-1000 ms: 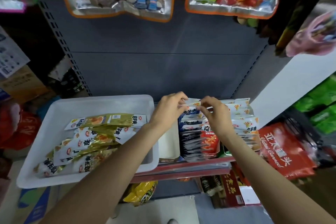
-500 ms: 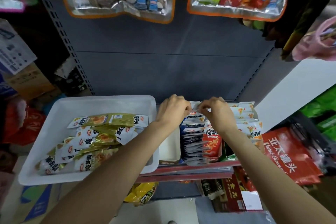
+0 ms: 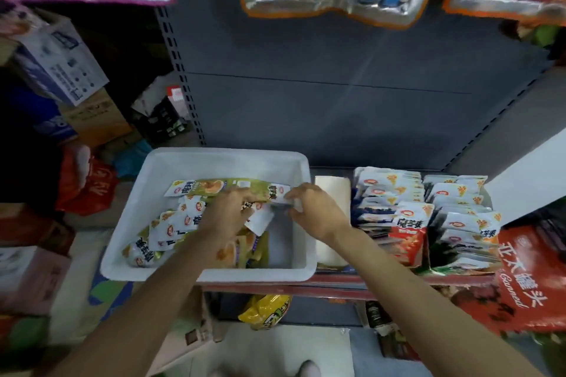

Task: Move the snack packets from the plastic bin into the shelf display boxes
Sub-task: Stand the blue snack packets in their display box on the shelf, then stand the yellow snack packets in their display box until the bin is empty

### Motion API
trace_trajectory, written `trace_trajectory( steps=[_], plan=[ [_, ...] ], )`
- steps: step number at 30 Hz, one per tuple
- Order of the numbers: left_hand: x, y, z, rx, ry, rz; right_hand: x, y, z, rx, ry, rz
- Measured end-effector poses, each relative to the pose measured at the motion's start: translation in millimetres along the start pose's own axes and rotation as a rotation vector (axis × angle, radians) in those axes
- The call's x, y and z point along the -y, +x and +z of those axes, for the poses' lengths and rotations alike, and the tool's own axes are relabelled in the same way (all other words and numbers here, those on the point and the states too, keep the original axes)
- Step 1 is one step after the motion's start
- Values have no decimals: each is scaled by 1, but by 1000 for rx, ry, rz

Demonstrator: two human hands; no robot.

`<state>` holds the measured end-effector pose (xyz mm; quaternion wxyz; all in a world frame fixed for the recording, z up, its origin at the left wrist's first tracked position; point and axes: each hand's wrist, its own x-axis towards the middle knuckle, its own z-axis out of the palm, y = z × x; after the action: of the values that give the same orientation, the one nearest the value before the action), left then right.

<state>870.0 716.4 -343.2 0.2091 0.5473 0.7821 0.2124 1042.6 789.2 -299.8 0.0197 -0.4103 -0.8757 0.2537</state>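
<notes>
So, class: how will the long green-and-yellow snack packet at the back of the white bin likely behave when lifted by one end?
The long packet looks like thin film, so it probably sags. It seems flat, likely light. Its glossy surface may slip between the fingers.

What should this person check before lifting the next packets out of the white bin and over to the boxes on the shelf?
1. Packets left in the white bin: ok, a pile of green and white packets remains.
2. Left hand on packets: ok, it is down among them.
3. Right hand grip: cannot tell, blurred, though its fingers pinch at a white packet end.
4. Room in the display boxes: cannot tell, the rows look tightly packed.
5. Bin steady on the shelf edge: cannot tell.
</notes>
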Motion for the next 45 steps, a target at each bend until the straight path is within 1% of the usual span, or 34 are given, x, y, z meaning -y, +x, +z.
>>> trace_trajectory(
  steps=[3,6,8,10,14,17,19,21,23,26,28,30,33,35,38,40,41,42,43,45],
  plan=[
    [52,-12,-15,52,18,-56,19,18,35,117,-19,42],
    [91,-20,-28,219,142,-104,32,32,67,218,-98,53],
    [108,-23,-30,311,272,-74,39,39,86,294,-134,0],
    [116,-23,-30,360,374,-34,45,44,101,340,-195,-38],
    [126,-20,-23,409,480,-4,51,57,114,389,-364,-3],
    [129,-19,-20,361,545,-4,48,62,117,320,-454,-28],
    [131,-18,-20,350,520,-19,45,64,118,241,-443,-46],
    [133,-16,-19,359,459,-35,44,65,116,150,-395,-4],
    [134,-13,-18,327,392,-47,43,66,115,112,-347,63],
    [134,-7,-16,235,322,-79,45,66,116,158,-327,75],
    [133,-5,-15,218,355,-73,47,65,117,200,-357,60],
    [131,-4,-17,205,435,-25,50,64,116,228,-381,51],
    [133,-5,-24,152,437,39,52,65,113,267,-363,62],
    [132,-7,-27,87,426,104,54,66,110,298,-323,77],
    [124,-13,-33,-28,560,250,55,65,105,331,-249,106],
    [118,-15,-38,-102,512,305,55,62,103,341,-222,101],
    [116,-16,-39,-149,471,323,56,59,102,322,-216,83],
    [117,-17,-38,-162,409,335,57,56,102,281,-218,52],
    [119,-18,-37,-178,297,342,59,54,102,223,-227,10],
    [117,-22,-40,-222,36,299,62,50,101,118,-218,-39]
  ],
)
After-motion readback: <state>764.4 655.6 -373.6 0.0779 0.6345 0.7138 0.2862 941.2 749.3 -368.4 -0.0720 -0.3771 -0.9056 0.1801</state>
